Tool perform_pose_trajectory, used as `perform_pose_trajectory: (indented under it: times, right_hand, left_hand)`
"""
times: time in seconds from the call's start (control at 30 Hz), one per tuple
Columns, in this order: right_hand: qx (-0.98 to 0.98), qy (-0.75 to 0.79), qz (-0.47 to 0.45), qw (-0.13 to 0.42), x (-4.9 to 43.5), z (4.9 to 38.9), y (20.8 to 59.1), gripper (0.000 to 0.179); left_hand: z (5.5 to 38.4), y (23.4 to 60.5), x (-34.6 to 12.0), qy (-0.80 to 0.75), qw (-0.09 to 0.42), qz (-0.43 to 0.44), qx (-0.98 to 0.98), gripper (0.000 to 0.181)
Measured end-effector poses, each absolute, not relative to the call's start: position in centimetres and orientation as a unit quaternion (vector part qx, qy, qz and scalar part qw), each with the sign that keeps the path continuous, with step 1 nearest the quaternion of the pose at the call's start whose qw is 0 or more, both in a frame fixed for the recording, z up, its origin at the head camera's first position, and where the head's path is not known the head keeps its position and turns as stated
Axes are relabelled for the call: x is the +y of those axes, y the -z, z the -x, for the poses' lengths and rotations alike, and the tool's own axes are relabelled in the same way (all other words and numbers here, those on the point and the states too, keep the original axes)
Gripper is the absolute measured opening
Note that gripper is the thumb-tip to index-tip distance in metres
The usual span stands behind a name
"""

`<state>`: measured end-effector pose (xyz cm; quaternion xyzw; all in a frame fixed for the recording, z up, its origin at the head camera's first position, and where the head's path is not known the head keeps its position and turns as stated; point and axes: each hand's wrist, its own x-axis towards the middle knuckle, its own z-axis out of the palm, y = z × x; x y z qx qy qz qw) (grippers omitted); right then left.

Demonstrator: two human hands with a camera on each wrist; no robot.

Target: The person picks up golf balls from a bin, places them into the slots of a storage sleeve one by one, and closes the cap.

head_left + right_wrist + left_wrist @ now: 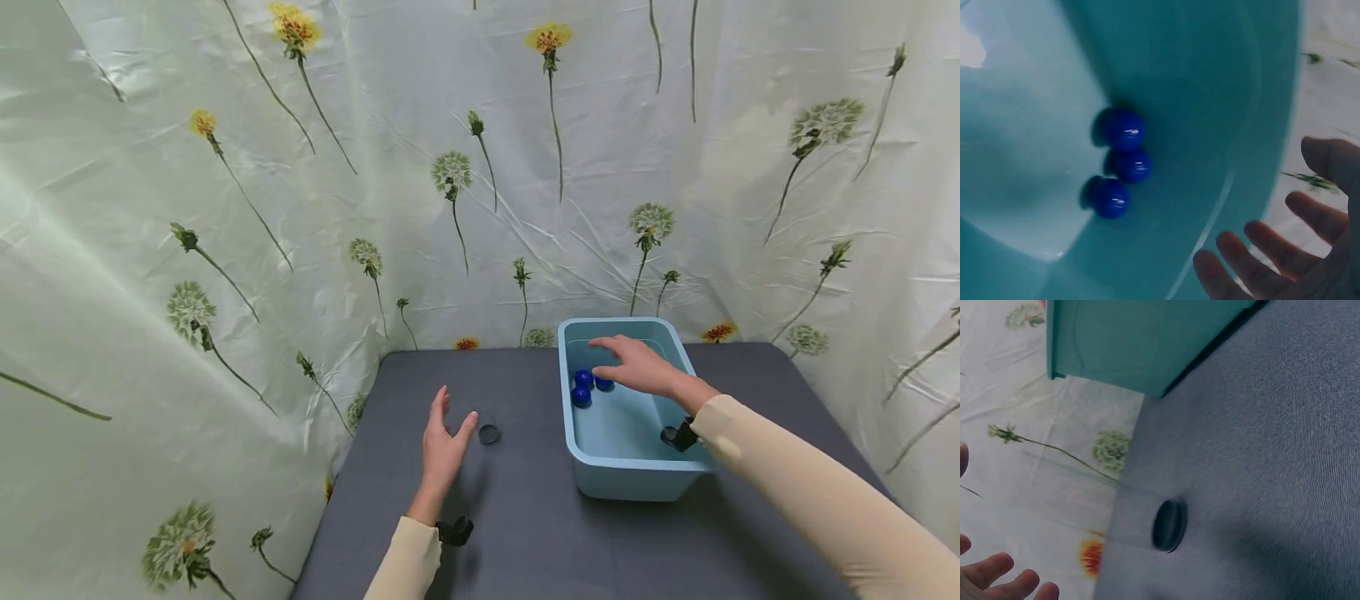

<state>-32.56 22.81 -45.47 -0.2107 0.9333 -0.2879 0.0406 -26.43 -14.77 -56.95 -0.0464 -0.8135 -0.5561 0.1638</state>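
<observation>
My right hand (639, 367) hovers over the light blue plastic bin (637, 463), fingers spread and holding nothing. Three shiny blue balls (1124, 130) lie close together on the bin's floor along one wall. On the dark cloth to the left of the bin stands a tall clear cylinder (1085, 500) with a black base (1170, 526); its transparent wall barely shows in the head view. My left hand (442, 446) is just left of that cylinder, thumb apart from the fingers, with nothing in its grasp.
A dark grey cloth (525, 533) covers the table. Behind and to the left hangs a pale curtain (420, 117) printed with dandelions, meeting the table's back edge. The bin's raised walls stand around the balls. A black wrist camera (454, 531) sits on the left wrist.
</observation>
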Motion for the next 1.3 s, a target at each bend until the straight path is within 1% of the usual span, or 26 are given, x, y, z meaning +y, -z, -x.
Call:
perform_pose_trajectory:
  times: [0.2, 0.3, 0.43, 0.53, 0.63, 0.73, 0.87, 1.1, 1.3]
  right_hand:
    - [0.936, 0.271, 0.206, 0.088, 21.6, 35.7, 47.6, 0.056]
    - [0.94, 0.247, 0.203, 0.122, 21.1, 37.0, 48.8, 0.055]
    - [0.94, 0.229, 0.199, 0.158, 20.5, 37.8, 50.3, 0.052]
    - [0.938, 0.227, 0.196, 0.173, 20.3, 37.9, 50.8, 0.05]
    - [0.937, 0.22, 0.2, 0.183, 20.3, 38.1, 51.2, 0.049]
    - [0.939, 0.203, 0.208, 0.185, 20.0, 38.0, 51.8, 0.045]
    - [0.941, 0.175, 0.221, 0.188, 19.5, 37.9, 52.5, 0.04]
    - [0.944, 0.172, 0.196, 0.204, 18.9, 38.3, 53.0, 0.04]
    - [0.943, 0.17, 0.175, 0.225, 18.9, 38.8, 53.0, 0.038]
  left_hand:
    - [28.2, 58.6, -14.3, 0.597, 0.145, 0.049, -0.787, 0.077]
    - [29.0, 59.6, -14.0, 0.603, 0.132, 0.059, -0.785, 0.078]
    - [29.3, 60.7, -13.5, 0.605, 0.106, 0.079, -0.785, 0.078]
    - [29.6, 61.0, -13.2, 0.608, 0.082, 0.094, -0.784, 0.077]
    - [30.1, 61.2, -13.1, 0.6, 0.066, 0.11, -0.789, 0.071]
    - [30.4, 61.4, -13.1, 0.591, 0.056, 0.127, -0.794, 0.06]
    - [30.2, 61.6, -13.0, 0.588, 0.05, 0.132, -0.797, 0.047]
    - [29.8, 61.9, -12.6, 0.593, 0.06, 0.129, -0.792, 0.046]
    - [29.5, 61.5, -12.4, 0.596, 0.072, 0.122, -0.79, 0.042]
